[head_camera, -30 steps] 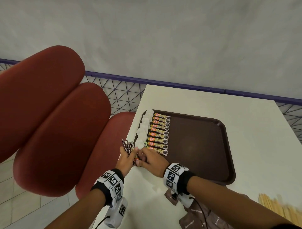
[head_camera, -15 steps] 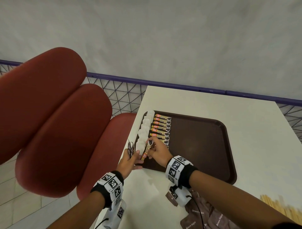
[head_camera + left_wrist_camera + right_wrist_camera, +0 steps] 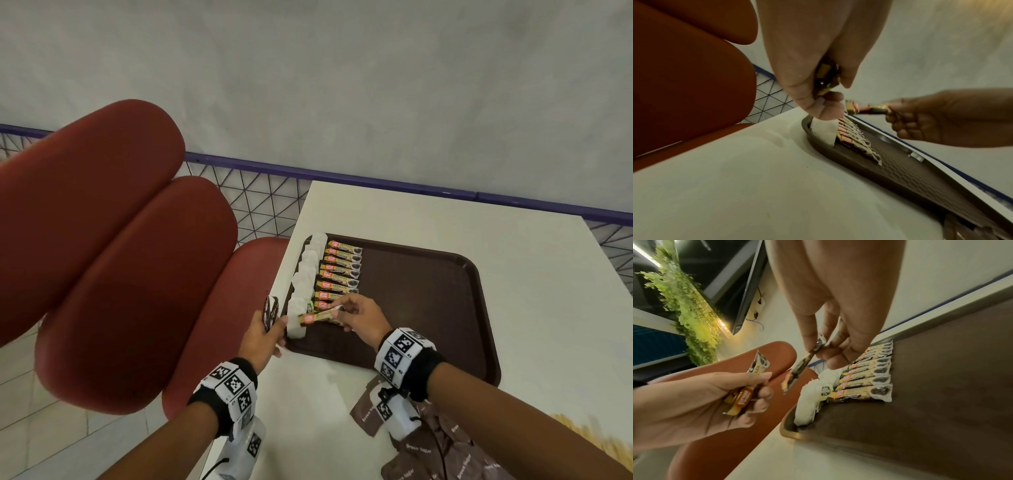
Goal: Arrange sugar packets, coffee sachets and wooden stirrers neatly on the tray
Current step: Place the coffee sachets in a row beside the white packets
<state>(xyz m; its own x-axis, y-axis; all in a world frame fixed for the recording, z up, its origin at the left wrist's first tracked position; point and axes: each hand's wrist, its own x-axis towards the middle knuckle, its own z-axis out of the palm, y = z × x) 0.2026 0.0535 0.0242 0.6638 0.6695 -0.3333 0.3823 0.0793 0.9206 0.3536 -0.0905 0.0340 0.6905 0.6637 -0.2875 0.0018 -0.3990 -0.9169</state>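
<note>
Now the right hand (image 3: 356,317) has carried one coffee sachet (image 3: 317,317) from the left hand (image 3: 265,334) over the tray (image 3: 428,308), pinching its end. Light, limp and slick, it handles best gripped at the crimped end; the left hand clutches spare sachets (image 3: 748,392).

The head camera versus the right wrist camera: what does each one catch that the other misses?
Only the head view shows the brown sugar packets and wooden stirrers lying on the table. Only the right wrist view shows a green plant wall and a dark screen. Both show the right hand pinching a coffee sachet above the tray, and the left hand gripping more sachets.
</note>
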